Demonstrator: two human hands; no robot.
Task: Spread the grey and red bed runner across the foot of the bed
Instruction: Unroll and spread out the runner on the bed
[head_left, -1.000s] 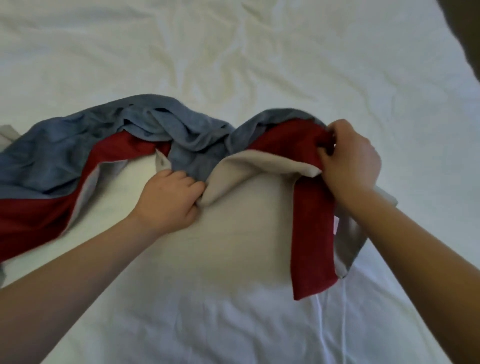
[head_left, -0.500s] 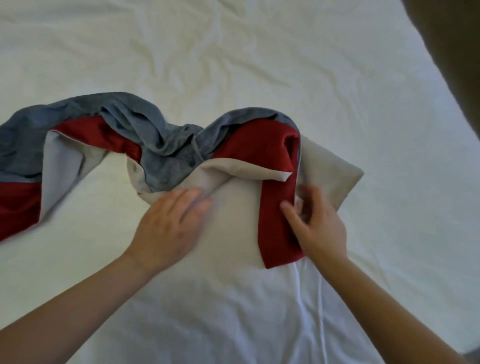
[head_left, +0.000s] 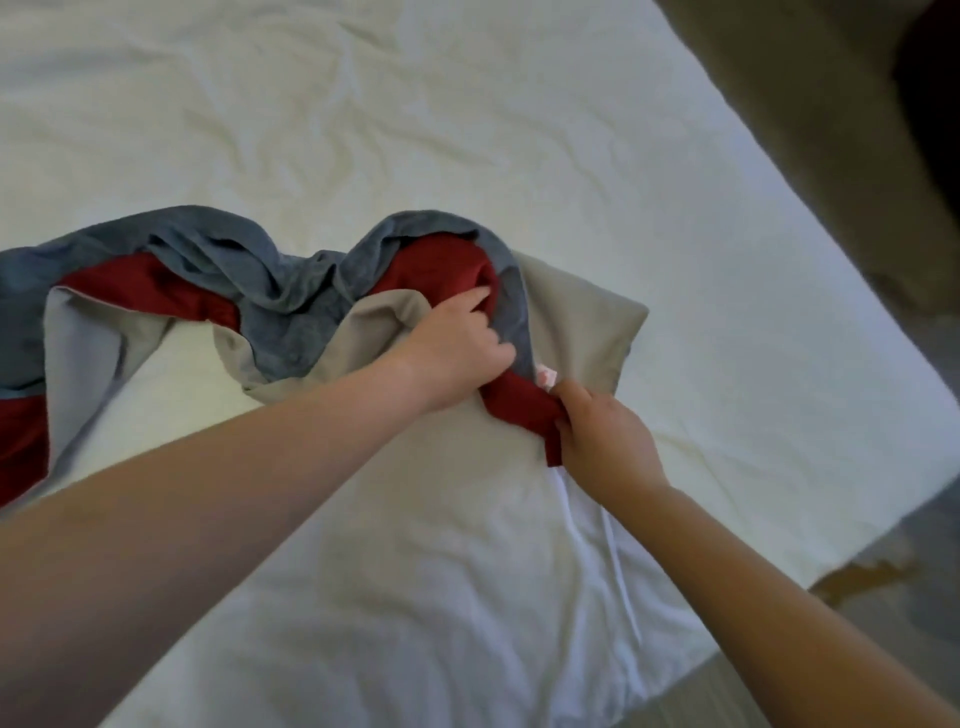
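Bed runner (head_left: 291, 312): bunched and twisted near the right corner of the bed (head_left: 519, 130), beige backing showing (far from flat).
Left hand (head_left: 457, 353): fingers curled into the red fold, gripping it.
Right hand (head_left: 605, 441): pinches the red strip's end.
Advice: untwist first, coloured face up, then draw the ends apart.
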